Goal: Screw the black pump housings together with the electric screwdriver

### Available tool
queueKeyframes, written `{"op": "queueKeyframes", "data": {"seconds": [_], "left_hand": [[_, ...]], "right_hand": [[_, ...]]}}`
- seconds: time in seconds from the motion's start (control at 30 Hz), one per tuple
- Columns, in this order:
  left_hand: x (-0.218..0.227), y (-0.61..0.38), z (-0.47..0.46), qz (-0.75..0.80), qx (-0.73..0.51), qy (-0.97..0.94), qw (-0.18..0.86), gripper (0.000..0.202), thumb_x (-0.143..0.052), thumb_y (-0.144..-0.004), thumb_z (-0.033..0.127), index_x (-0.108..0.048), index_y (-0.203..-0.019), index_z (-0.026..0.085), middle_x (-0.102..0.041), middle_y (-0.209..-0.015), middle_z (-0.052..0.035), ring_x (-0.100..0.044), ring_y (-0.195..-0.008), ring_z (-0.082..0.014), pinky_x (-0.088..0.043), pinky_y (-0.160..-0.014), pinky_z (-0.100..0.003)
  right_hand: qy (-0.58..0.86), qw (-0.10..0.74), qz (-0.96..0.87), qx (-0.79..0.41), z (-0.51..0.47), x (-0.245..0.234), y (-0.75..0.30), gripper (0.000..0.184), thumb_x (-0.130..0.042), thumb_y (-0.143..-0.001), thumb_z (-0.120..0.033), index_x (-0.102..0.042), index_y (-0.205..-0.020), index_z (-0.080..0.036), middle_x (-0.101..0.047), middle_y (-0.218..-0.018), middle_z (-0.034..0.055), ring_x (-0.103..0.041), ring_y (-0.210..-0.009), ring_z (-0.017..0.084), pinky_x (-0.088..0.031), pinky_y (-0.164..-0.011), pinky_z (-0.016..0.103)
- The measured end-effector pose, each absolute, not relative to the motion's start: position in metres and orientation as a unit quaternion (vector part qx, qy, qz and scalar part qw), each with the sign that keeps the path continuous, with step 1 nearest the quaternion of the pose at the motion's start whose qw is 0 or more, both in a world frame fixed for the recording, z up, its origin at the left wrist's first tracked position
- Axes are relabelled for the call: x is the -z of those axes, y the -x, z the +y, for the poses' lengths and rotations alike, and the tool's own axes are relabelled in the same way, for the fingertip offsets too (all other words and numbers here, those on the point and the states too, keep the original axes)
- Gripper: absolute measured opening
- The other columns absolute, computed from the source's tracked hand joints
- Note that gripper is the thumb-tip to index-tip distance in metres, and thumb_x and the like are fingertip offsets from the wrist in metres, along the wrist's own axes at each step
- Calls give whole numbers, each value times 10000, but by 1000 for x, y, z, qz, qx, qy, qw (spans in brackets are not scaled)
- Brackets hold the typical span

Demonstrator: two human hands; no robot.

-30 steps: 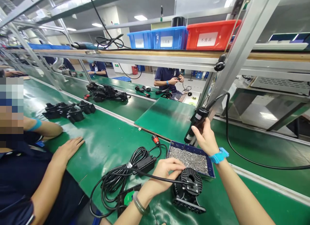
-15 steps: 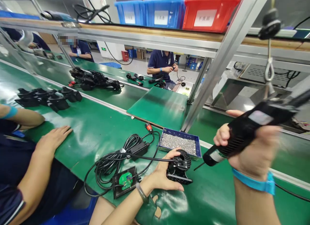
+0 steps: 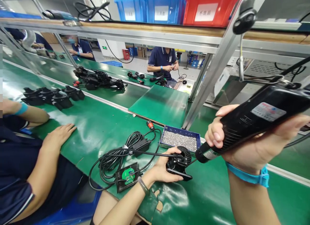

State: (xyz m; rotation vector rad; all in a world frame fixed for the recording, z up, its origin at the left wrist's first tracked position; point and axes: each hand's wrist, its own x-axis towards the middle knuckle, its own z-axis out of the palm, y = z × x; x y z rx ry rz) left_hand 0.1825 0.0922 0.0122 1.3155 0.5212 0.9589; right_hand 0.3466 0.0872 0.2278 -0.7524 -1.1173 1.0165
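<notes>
My left hand is wrapped round a black finned lamp housing that rests tilted on the green belt. My right hand grips a black electric screwdriver, raised close to the camera, with its tip pointing down-left toward the housing. A black cable runs from the housing to a coiled bundle with a black driver box. Behind the housing stands a blue tray of small silver screws. A black square plate with a green round board lies at the belt's near edge.
A co-worker at my left rests a hand flat on the belt. Several black housings and cable bundles lie farther along. A slanted metal post rises behind the tray. Blue bins and a red bin sit overhead. People work across the line.
My right hand lifted the screwdriver from the screw tray and swung it right and toward the camera. My left hand kept its hold on the housing and tilted it slightly.
</notes>
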Motion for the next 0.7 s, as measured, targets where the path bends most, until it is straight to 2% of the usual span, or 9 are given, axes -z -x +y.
{"op": "queueKeyframes", "data": {"seconds": [0.17, 0.33, 0.47, 0.7], "left_hand": [[-11, -182, 93, 253, -445, -595, 620, 757, -904, -502, 189, -602, -1193, 261, -693, -1171, -71, -678, -1054, -296, -553, -963, -445], [-12, -180, 93, 236, -457, -611, 602, 726, -912, -530, 200, -608, -1186, 268, -692, -1174, -48, -679, -1045, -260, -532, -988, -393], [-11, -181, 93, 202, -462, -617, 605, 732, -898, -576, 200, -570, -1226, 270, -684, -1130, -33, -690, -965, -223, -552, -909, -361], [-10, -184, 92, 209, -462, -617, 602, 718, -893, -584, 205, -575, -1225, 269, -677, -1171, -68, -679, -1068, -282, -531, -998, -433]], "right_hand": [[358, 658, -492, -444, 81, -232, -341, 681, -593, -640, -907, -703, -727, -240, -590, -434, -8, -491, -307, 142, -380, -295, 262], [358, 645, -501, -453, 74, -233, -336, 740, -531, -633, -956, -677, -683, -233, -582, -428, -3, -500, -303, 151, -374, -276, 262], [353, 641, -505, -458, 74, -232, -333, 778, -514, -606, -980, -683, -713, -228, -585, -424, -1, -495, -292, 160, -373, -264, 269], [360, 639, -493, -468, 73, -236, -331, 779, -538, -552, -993, -661, -660, -232, -554, -404, -6, -482, -288, 160, -362, -254, 270]]}}
